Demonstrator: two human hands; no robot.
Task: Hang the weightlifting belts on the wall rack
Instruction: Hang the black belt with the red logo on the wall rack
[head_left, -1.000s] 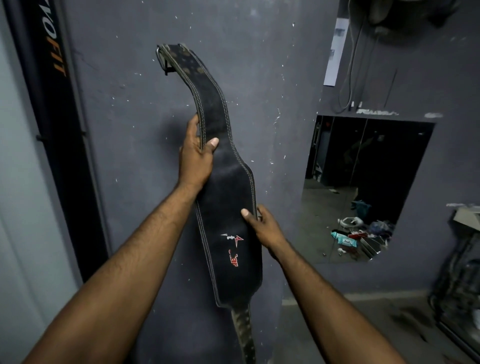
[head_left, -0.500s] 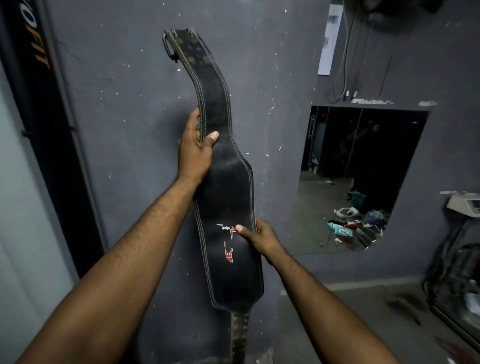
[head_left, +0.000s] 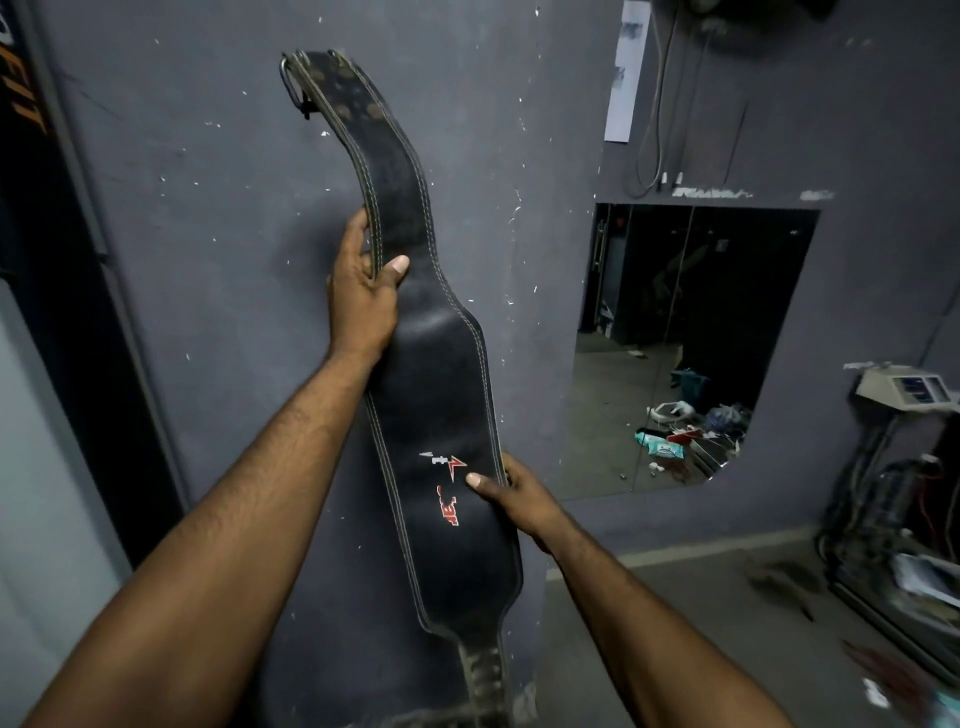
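Got the belt upright against the wall, left hand clamped on its narrow upper part, right hand pinching the wide edge lower down. Buckle is up top; next I'd guess it needs catching on a hook, can't see one though.

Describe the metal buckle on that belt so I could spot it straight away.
Start at the grey wall in front of the person, where a long black belt is held upright by the left hand and right hand. Follow the belt to its narrow, curved top end. The buckle is the silver metal loop on its left edge, the only shiny part.
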